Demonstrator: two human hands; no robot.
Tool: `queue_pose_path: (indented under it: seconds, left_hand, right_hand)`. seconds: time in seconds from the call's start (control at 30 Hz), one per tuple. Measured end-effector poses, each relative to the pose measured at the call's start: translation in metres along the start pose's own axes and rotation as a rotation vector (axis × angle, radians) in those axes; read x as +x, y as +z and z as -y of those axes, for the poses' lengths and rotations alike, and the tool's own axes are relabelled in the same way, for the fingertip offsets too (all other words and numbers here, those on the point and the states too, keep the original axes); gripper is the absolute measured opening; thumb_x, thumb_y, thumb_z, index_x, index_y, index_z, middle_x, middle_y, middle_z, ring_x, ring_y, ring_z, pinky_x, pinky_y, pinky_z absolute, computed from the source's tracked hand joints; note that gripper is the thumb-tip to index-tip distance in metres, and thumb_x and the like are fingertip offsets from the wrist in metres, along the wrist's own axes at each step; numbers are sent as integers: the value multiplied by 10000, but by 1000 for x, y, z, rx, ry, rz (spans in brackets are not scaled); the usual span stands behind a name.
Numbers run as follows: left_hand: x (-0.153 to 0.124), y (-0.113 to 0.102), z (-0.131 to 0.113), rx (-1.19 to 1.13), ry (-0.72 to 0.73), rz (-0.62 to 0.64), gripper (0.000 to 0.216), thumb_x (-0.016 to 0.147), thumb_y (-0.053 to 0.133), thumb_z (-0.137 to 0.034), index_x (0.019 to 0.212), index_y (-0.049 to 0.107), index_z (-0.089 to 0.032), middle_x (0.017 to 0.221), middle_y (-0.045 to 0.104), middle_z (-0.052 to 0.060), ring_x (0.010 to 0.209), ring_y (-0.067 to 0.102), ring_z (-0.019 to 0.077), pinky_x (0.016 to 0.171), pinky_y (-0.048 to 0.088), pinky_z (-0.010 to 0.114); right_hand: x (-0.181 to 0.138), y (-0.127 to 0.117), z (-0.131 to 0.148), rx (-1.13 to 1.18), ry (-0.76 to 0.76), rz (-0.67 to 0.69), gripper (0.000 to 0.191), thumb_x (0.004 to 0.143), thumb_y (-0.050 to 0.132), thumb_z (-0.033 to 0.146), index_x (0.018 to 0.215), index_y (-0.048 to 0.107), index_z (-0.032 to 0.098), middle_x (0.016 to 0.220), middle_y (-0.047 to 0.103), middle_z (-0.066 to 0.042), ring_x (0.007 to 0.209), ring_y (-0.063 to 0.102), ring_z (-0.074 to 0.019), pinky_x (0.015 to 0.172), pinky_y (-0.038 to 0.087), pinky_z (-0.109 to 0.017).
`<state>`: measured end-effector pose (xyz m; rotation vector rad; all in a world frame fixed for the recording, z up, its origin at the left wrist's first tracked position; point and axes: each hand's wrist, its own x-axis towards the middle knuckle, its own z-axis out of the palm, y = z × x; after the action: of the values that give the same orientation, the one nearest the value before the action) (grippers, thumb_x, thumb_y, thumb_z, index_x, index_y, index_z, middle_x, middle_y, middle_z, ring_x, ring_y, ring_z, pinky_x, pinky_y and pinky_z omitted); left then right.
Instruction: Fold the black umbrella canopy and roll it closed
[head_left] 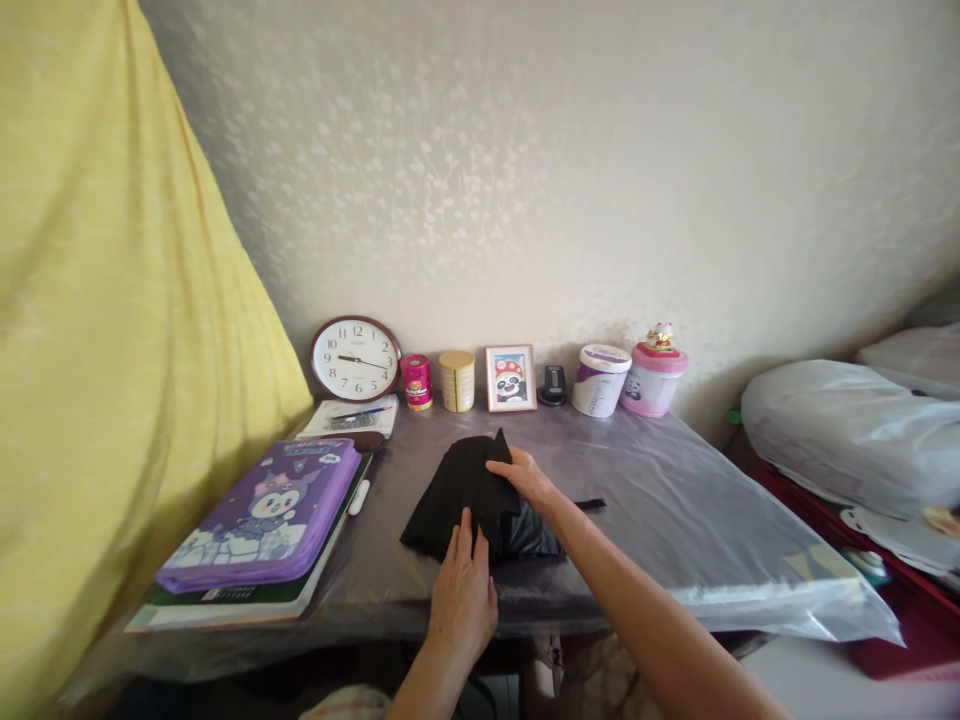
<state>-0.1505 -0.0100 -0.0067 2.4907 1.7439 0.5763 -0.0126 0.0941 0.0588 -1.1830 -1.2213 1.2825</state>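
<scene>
A folded piece of black fabric lies at the middle of the table, with a shinier black part and a thin strap end sticking out to the right. My right hand pinches the fabric near its raised upper corner, thumb on top. Flat against its lower front edge rests my left hand, fingers stretched forward. What kind of article the fabric is, I cannot make out.
Purple zip case and books lie at left, beside a yellow curtain. Along the wall stand a clock, tins, a framed panda picture and tubs. White bags are at right. Plastic sheeting covers the table.
</scene>
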Motion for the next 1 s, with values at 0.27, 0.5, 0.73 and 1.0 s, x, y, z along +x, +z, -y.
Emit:
queue_pose_path:
  seconds: [0.27, 0.5, 0.73, 1.0]
  left_hand:
    - [-1, -5, 0, -11, -105, 81, 557, 754, 447, -50, 1308, 399, -76, 1401, 359, 224, 1231, 449, 288, 956, 425, 355]
    - [-1, -1, 1, -77, -126, 41, 619, 748, 451, -48, 1342, 287, 7, 1383, 381, 237, 1263, 410, 273, 1007, 386, 344]
    - [-4, -9, 1, -137, -195, 33, 499, 792, 473, -129, 1271, 356, -51, 1267, 517, 191, 1157, 520, 248, 931, 437, 329]
    - [-6, -21, -1, -52, -94, 72, 716, 800, 469, -136, 1433, 143, -212, 1155, 540, 119, 1009, 576, 231, 838, 458, 326]
  right_hand:
    - [13, 19, -11, -93, -32, -24, 175, 677, 638, 242, 832, 627, 161, 757, 678, -5, 685, 627, -156, 623, 515, -260]
    - [27, 25, -24, -316, -55, -59, 140, 666, 656, 220, 782, 616, 155, 732, 646, 9, 682, 588, -144, 586, 467, -243]
    - [34, 28, -24, -521, -65, -67, 136, 662, 678, 254, 707, 590, 160, 660, 578, 26, 639, 517, -122, 564, 391, -230]
    - [34, 27, -22, -658, -61, -42, 151, 689, 662, 284, 712, 577, 162, 639, 538, 28, 595, 478, -114, 541, 347, -229]
